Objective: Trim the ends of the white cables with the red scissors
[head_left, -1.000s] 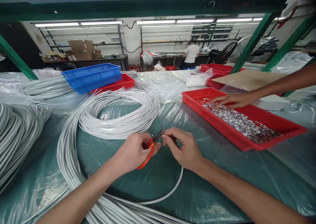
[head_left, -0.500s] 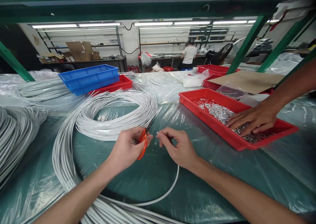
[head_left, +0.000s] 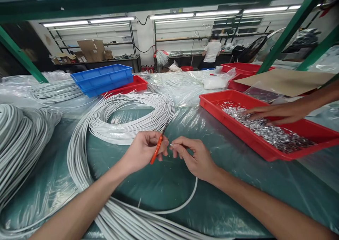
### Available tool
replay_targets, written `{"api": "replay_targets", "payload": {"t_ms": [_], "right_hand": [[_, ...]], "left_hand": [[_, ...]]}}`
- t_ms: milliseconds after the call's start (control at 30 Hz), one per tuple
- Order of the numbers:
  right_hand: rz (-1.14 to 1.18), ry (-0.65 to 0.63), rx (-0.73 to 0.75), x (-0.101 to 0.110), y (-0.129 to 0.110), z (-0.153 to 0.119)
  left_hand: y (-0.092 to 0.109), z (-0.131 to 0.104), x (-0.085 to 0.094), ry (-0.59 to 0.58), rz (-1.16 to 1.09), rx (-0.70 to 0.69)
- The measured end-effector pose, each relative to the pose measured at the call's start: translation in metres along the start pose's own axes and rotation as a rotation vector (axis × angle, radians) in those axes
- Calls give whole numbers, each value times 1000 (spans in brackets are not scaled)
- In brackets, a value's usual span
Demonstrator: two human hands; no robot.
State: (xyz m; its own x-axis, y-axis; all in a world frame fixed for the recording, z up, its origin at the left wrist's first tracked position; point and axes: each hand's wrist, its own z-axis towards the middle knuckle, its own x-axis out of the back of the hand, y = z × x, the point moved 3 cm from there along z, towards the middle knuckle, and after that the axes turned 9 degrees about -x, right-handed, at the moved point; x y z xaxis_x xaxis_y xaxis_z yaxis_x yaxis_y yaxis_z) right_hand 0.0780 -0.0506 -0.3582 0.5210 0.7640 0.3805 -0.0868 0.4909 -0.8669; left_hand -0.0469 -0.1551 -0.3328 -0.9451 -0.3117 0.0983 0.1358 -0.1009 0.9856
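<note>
My left hand (head_left: 144, 150) is closed around a pair of scissors (head_left: 157, 147) with orange handles; the dark blades point up and away. My right hand (head_left: 193, 157) pinches the end of a white cable (head_left: 191, 197), whose tip shows just at the fingertips. From there the cable loops down below the hand and back toward the bundle at lower left. The fingertips of both hands are close together at the cable tip. Beyond my left hand lies a large coil of white cable (head_left: 129, 134) on the green table (head_left: 159, 183).
A red tray (head_left: 230, 121) of small shiny metal pieces (head_left: 265, 129) stands at right, a co-worker's hand (head_left: 286, 113) in it. Another cable coil (head_left: 23, 144) is at left. A blue bin (head_left: 103, 80) rests on a red tray (head_left: 137, 84). A person (head_left: 212, 51) stands far behind.
My left hand has turned the scissors and come nearer the cable tip. The view has shifted. The co-worker's hand has moved farther back in the red tray, showing more metal pieces.
</note>
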Motion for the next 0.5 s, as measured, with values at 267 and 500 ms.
{"api": "replay_targets", "payload": {"t_ms": [267,500], "right_hand": [[-115,176,24,5,-1,3],[-65,136,-206,4,1,5]], "left_hand": [[-5,4,1,45,-28,48],[-15,0,1,60,61,-22]]}}
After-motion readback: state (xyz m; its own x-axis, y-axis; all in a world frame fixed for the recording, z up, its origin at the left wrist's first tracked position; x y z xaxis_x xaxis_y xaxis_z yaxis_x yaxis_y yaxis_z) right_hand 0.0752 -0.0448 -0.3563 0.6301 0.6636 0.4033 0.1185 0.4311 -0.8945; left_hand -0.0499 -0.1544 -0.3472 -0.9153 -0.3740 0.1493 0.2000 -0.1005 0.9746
